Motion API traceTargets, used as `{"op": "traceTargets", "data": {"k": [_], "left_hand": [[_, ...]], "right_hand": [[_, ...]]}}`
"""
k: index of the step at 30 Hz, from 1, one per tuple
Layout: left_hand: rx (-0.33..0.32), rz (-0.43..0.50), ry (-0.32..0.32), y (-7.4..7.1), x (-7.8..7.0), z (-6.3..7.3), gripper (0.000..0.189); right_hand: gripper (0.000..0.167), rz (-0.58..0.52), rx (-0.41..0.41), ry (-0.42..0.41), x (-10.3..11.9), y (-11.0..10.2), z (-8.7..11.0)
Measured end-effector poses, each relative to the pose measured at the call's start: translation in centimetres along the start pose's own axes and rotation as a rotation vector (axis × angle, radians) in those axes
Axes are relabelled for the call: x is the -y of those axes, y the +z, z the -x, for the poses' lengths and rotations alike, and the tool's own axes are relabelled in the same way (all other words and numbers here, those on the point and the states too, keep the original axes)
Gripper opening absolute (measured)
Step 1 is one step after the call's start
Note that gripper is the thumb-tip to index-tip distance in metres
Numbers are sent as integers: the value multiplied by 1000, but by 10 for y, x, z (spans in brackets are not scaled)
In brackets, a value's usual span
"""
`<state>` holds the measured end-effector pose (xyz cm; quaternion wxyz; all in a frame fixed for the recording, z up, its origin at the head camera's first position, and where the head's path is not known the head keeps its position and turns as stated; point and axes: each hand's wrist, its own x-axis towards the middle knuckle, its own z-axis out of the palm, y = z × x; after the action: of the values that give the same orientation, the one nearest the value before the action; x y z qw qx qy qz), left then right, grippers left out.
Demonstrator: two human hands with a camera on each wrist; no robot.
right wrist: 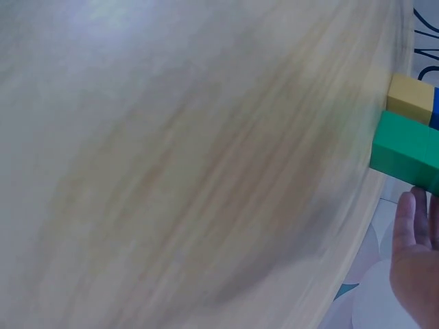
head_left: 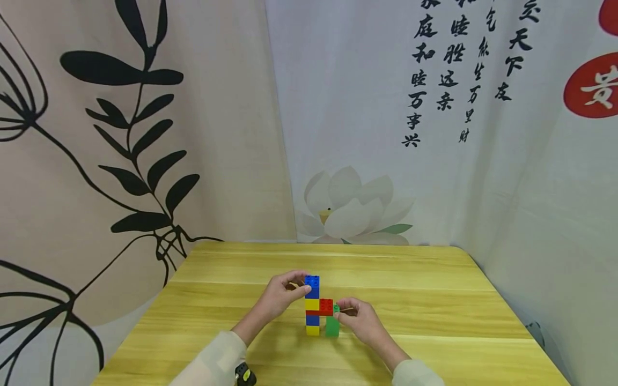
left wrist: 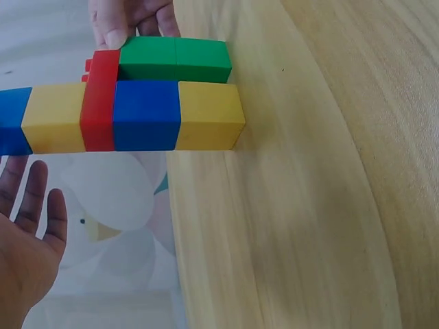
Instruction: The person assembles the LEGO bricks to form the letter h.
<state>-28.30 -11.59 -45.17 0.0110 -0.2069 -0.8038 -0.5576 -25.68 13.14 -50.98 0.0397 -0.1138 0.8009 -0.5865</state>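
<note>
A tower of toy building blocks stands on the table. From the top it has a blue block (head_left: 313, 291), a yellow block (head_left: 311, 304), a long red block (head_left: 326, 306), another blue block (left wrist: 147, 115) and a yellow base block (left wrist: 209, 116). The red block reaches right, over a column of green blocks (left wrist: 175, 59). My left hand (head_left: 276, 296) pinches the top blue block, thumb on its near face. At the green column's upper end, my right hand (head_left: 361, 320) holds a green block (head_left: 336, 309) between thumb and fingers beside the red one.
The blocks stand on a wooden table (head_left: 217, 332). Behind it hangs a cloth backdrop (head_left: 232, 134) with printed leaves, a lotus and writing. A dark object with a yellow spot (head_left: 246, 374) shows by the left sleeve.
</note>
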Motion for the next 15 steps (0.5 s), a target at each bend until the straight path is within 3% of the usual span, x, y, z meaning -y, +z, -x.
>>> {"op": "traceTargets", "data": {"k": [7, 15], "left_hand": [[-33, 48, 6, 4, 4, 1, 29], [-28, 35, -2, 3, 7, 2, 31]], "right_hand": [[32, 16, -3, -12, 0, 0, 0], [32, 13, -6, -9, 0, 0, 0]]}}
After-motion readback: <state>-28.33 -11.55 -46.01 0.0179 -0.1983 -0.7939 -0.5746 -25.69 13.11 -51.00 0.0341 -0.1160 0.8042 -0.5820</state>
